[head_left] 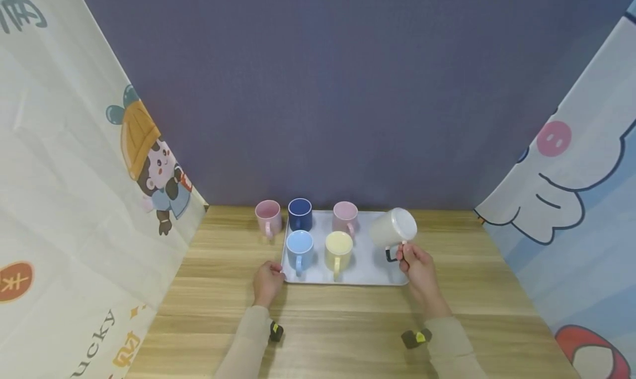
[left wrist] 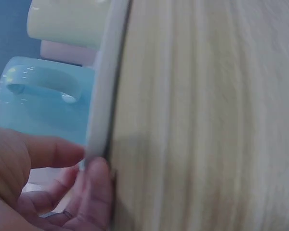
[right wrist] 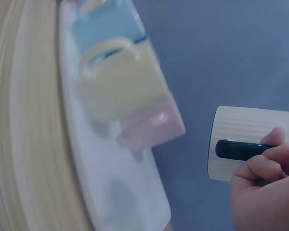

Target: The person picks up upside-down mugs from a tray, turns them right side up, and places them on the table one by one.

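Observation:
My right hand (head_left: 419, 266) grips the dark handle of a white ribbed mug (right wrist: 250, 122), which hangs tilted over the right part of a white tray (head_left: 365, 266). At the tray's front left corner, my left hand (head_left: 268, 282) pinches the rim between thumb and fingers. A light blue mug (head_left: 300, 250) stands on the tray close to that hand. Beside it is a yellow mug (head_left: 339, 252). Behind these stand a dark blue mug (head_left: 300, 215) and a pink mug (head_left: 345, 217), also on the tray.
Another pink mug (head_left: 268, 219) stands on the wooden table (head_left: 343, 329), just left of the tray. A dark grey panel (head_left: 318, 97) rises behind the table. Printed cloths hang at the left (head_left: 74, 164) and right (head_left: 571, 202) sides.

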